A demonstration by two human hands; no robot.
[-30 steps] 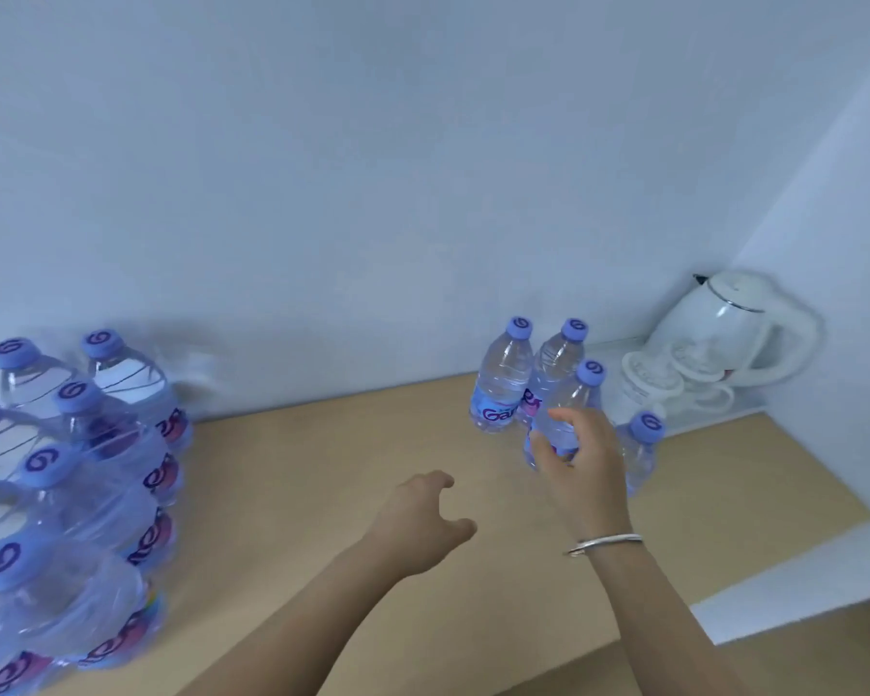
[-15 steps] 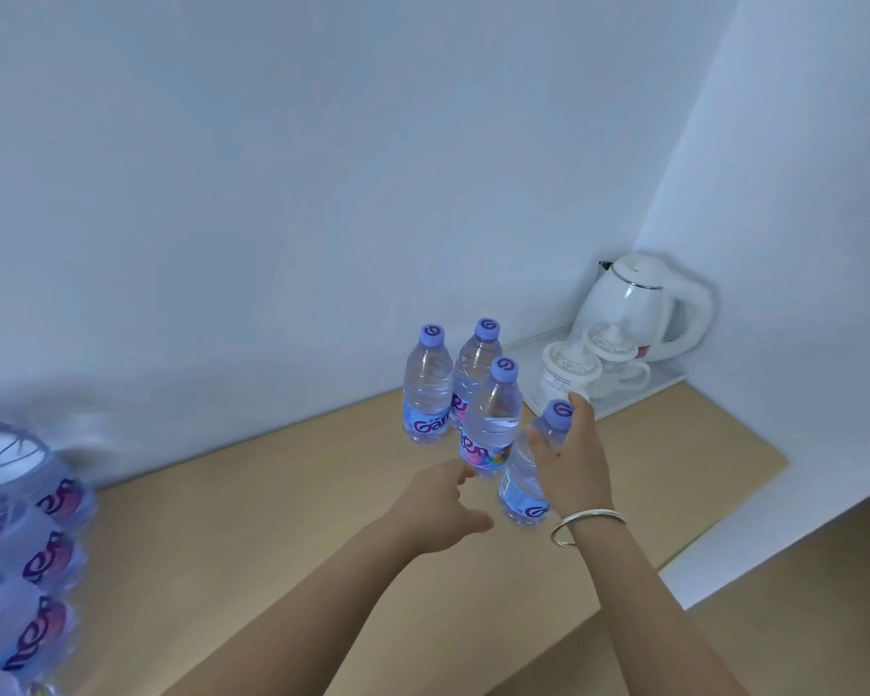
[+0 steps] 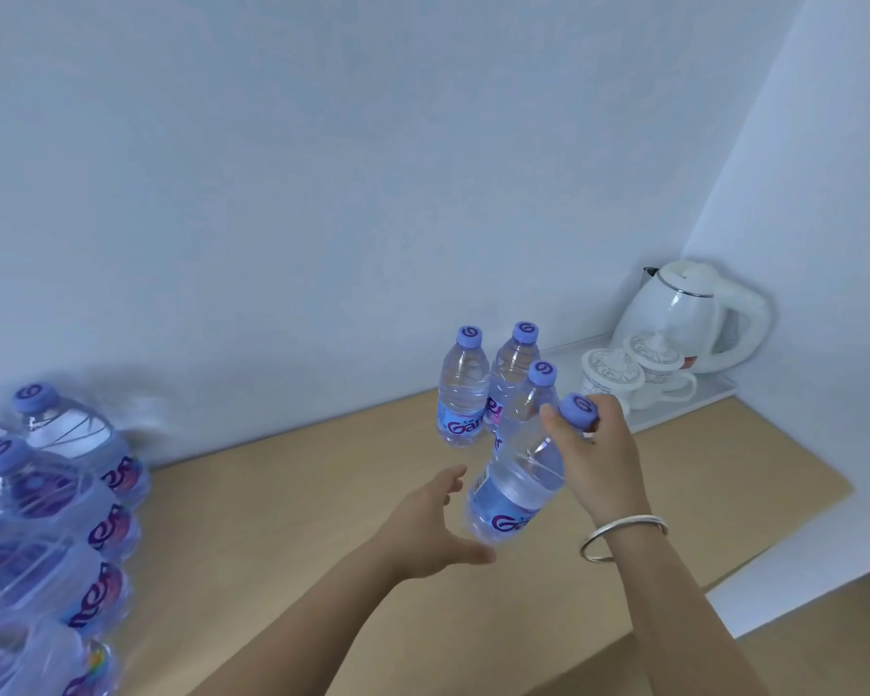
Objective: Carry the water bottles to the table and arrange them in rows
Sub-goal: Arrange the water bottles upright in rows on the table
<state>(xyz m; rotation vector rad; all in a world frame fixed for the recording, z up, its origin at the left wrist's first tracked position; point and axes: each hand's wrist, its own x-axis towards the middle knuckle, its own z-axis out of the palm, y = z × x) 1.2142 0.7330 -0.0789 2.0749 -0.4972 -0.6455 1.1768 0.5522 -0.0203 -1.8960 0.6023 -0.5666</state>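
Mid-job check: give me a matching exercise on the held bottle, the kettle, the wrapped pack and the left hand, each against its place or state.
1 held bottle
2 kettle
3 wrapped pack
4 left hand

A far right corner, on the white tray
B tilted, gripped near its cap by the right hand
C left edge of the table
D open, beside the bottle's base

1-B, 2-A, 3-C, 4-D

"Gan" (partial) on bottle label

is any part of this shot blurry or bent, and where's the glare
Head view: the wrapped pack at the left edge is smeared and stretched by the wide lens; the tilted bottle in the right hand is fairly sharp; soft highlights on the kettle; light is even and bluish.
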